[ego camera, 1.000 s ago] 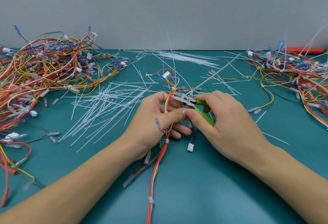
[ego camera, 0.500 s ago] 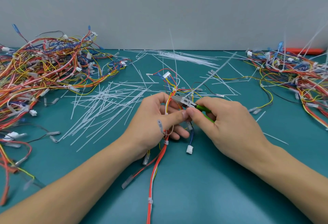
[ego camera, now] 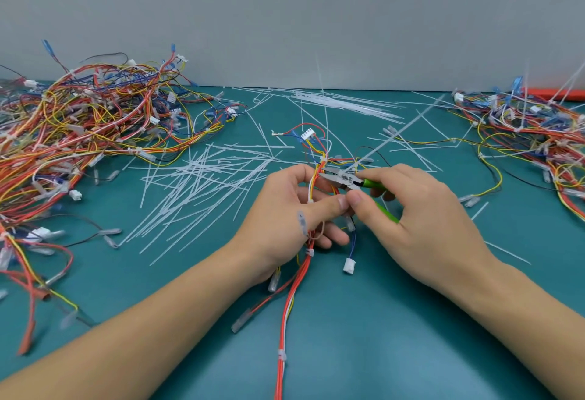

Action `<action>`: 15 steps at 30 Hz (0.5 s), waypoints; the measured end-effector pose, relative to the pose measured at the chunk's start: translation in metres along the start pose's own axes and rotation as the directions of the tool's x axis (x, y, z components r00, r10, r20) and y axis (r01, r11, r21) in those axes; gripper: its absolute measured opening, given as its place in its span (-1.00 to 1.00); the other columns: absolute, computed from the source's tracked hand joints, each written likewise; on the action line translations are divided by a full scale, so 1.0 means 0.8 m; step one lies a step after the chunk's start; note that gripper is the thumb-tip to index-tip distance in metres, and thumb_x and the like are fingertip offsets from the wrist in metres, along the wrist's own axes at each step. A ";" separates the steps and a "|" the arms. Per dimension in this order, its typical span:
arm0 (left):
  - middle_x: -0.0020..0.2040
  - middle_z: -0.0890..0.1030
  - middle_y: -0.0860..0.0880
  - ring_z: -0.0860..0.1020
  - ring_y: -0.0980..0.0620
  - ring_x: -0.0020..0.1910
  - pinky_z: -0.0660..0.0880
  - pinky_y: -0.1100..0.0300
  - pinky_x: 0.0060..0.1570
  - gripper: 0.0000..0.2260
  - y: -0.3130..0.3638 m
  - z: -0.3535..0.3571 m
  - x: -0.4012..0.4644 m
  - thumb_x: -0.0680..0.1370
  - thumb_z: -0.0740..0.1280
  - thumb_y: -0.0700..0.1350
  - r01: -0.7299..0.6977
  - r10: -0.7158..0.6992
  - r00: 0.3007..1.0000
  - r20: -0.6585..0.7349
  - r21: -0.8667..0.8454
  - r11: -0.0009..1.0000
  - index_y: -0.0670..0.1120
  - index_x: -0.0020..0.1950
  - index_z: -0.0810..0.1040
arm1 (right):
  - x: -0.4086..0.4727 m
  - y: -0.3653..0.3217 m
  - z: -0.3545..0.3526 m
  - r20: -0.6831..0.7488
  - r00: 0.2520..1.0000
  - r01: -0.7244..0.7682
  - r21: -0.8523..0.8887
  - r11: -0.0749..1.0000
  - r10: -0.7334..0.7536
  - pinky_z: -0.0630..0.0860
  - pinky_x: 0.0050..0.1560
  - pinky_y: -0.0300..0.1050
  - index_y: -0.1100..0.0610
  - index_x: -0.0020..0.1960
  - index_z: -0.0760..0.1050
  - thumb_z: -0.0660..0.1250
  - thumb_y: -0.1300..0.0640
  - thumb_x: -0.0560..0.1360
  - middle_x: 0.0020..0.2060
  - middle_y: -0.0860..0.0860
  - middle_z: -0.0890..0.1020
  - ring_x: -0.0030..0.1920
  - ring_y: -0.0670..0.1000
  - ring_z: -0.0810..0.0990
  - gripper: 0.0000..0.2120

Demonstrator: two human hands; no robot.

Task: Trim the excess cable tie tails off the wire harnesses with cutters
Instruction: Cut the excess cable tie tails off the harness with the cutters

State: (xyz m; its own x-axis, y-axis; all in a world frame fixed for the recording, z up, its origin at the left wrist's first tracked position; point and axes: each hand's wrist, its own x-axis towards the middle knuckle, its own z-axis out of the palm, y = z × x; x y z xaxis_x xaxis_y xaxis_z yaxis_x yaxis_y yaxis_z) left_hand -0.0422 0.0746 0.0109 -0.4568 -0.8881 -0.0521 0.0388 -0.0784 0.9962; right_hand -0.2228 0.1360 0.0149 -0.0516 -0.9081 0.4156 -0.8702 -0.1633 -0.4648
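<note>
My left hand [ego camera: 294, 213] grips a wire harness [ego camera: 297, 285] of red, orange, yellow and white wires, thumb and fingers curled round the bundle. A white cable tie [ego camera: 323, 159] sits on the bundle just above the fingers, and its long thin tail [ego camera: 321, 92] stands straight up. My right hand [ego camera: 411, 219] holds green-handled cutters [ego camera: 345, 178]. Their metal jaws point left and lie against the bundle right below that tie. A second long tail [ego camera: 408, 127] slants up to the right behind the cutters.
A big heap of harnesses [ego camera: 79, 133] fills the left of the green mat [ego camera: 380, 336]; another heap [ego camera: 538, 133] lies at the right. Cut white tie tails [ego camera: 196, 190] are strewn over the middle, with more [ego camera: 342, 102] near the grey wall.
The cutters have shifted slightly left and up, so the jaws now lie against the bundle just under the tie. My left hand keeps its grip on the harness.
</note>
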 end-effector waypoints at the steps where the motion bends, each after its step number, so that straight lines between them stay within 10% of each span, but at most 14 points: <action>1: -0.24 0.63 -0.15 0.67 -0.14 -0.41 0.52 0.17 -0.47 -0.67 0.000 0.000 0.000 0.52 0.50 -0.22 0.000 0.000 1.000 -0.002 0.006 1.000 -0.31 0.18 0.47 | 0.000 0.000 0.000 -0.001 1.000 0.002 0.001 1.000 -0.002 0.52 0.17 0.10 -0.05 0.27 0.61 0.20 -0.29 0.58 -0.02 -0.17 0.60 0.05 -0.06 0.56 -0.55; 15: -0.16 0.67 -0.28 0.68 -0.15 -0.39 0.54 0.19 -0.48 -0.70 0.001 -0.001 0.000 0.54 0.49 -0.23 0.004 -0.004 1.000 0.005 0.024 1.000 -0.27 0.18 0.50 | 0.002 0.004 -0.001 0.049 0.998 0.032 0.000 0.999 -0.032 0.49 0.24 0.11 0.00 0.32 0.60 0.15 -0.31 0.57 0.05 -0.14 0.62 0.13 -0.02 0.56 -0.46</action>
State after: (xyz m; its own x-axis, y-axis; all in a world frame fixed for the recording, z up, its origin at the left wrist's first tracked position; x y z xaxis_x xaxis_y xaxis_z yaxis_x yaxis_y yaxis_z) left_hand -0.0412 0.0743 0.0116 -0.4610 -0.8856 -0.0561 0.0158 -0.0714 0.9973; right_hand -0.2260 0.1344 0.0152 0.0007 -0.9202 0.3915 -0.8713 -0.1927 -0.4513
